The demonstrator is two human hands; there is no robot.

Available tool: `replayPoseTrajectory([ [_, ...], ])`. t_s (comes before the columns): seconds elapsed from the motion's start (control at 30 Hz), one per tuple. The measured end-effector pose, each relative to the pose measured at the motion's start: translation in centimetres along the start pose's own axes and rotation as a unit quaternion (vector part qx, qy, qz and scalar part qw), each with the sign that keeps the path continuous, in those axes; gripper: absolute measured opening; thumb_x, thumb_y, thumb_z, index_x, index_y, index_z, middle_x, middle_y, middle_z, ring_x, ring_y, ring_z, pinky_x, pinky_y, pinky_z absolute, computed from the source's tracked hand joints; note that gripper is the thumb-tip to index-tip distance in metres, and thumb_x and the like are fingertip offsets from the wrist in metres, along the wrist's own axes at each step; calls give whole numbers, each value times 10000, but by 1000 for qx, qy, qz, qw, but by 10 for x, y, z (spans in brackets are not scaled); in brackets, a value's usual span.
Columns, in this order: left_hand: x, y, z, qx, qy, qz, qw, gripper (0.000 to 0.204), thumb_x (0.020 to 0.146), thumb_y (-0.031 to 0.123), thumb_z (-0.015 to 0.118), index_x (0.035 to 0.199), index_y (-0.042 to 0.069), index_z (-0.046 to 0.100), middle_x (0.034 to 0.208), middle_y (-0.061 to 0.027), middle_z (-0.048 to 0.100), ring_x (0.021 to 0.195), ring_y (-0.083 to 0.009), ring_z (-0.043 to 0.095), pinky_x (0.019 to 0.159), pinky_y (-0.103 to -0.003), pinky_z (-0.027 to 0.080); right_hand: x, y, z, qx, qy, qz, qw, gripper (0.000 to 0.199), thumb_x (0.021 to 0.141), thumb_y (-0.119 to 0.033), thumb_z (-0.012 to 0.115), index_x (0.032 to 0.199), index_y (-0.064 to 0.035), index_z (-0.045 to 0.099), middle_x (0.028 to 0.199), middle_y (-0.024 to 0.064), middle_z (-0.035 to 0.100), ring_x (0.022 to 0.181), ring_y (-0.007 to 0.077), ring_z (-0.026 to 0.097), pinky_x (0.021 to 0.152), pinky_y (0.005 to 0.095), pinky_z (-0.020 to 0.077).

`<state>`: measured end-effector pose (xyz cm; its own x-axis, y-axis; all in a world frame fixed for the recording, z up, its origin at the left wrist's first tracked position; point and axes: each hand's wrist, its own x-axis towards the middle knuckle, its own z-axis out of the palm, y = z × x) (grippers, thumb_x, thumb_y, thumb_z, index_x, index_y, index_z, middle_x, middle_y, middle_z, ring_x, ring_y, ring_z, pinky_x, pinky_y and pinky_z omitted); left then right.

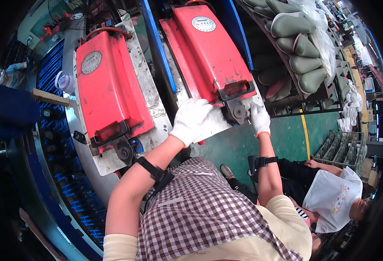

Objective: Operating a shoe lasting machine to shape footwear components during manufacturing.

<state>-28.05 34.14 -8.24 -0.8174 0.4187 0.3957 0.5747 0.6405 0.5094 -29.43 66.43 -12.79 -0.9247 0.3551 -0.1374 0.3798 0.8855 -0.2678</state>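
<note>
Both my hands wear white knitted gloves and are at the front end of the right-hand red machine (215, 52), a long metal housing with a round dial plate. My left hand (191, 116) is over the pale metal plate at the machine's front left, fingers curled and close together; what they hold, if anything, is hidden. On the other side of the dark round metal head (237, 111), my right hand (259, 118) has its fingers bent toward that head. Anything between those fingers is too small to make out. A black bracket (236, 90) sits just above the head.
A second red machine (106, 82) stands to the left on a worn metal table (145, 93). Blue panels (162, 48) flank the right machine. At the upper right, a rack holds several olive-green boots (302, 56). A seated person (330, 195) is at the lower right, beside metal racks (341, 150).
</note>
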Motion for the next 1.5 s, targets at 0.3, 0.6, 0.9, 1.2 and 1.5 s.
replayPoseTrajectory([
  [0.3, 73, 14, 14, 66, -67, 129, 987, 490, 827, 93, 588, 1316, 128, 572, 1194, -107, 616, 1328, -377, 465, 1128, -554, 356, 2, 26, 33, 33, 172, -93, 980, 213, 964, -281, 570, 935, -103, 685, 886, 197, 702, 839, 425, 668, 740, 501, 528],
  [0.6, 45, 11, -25, -16, -126, 92, 988, 602, 792, 118, 652, 1382, 109, 531, 1323, -128, 572, 1395, -409, 393, 1171, -551, 295, -7, 11, 17, 64, 184, -152, 969, 209, 950, -295, 548, 918, -130, 673, 847, 176, 687, 810, 411, 660, 719, 518, 514],
  [0.9, -138, -44, -181, 145, 78, -247, 955, 258, 786, 142, 750, 1012, 59, 659, 962, -122, 659, 951, -334, 611, 880, -453, 451, -14, -20, 10, -70, 129, -90, 985, 357, 971, -380, 482, 1002, -133, 737, 938, 167, 729, 926, 381, 679, 830, 497, 523],
  [1.2, -127, -71, -179, 154, -177, -379, 895, 461, 808, 519, 686, 903, 71, 733, 824, -219, 702, 839, -375, 698, 761, -481, 526, -11, -29, 4, -69, 95, -52, 992, 460, 969, -437, 406, 1060, -137, 743, 995, 199, 726, 971, 391, 690, 863, 499, 536],
  [1.5, -115, -69, -190, 106, -218, -391, 888, 526, 774, 548, 665, 1025, 98, 770, 950, -221, 729, 932, -392, 702, 848, -468, 541, -4, -35, 0, -87, 19, 11, 996, 497, 958, -417, 376, 1120, -112, 733, 1161, 193, 697, 1109, 389, 646, 978, 467, 495],
])
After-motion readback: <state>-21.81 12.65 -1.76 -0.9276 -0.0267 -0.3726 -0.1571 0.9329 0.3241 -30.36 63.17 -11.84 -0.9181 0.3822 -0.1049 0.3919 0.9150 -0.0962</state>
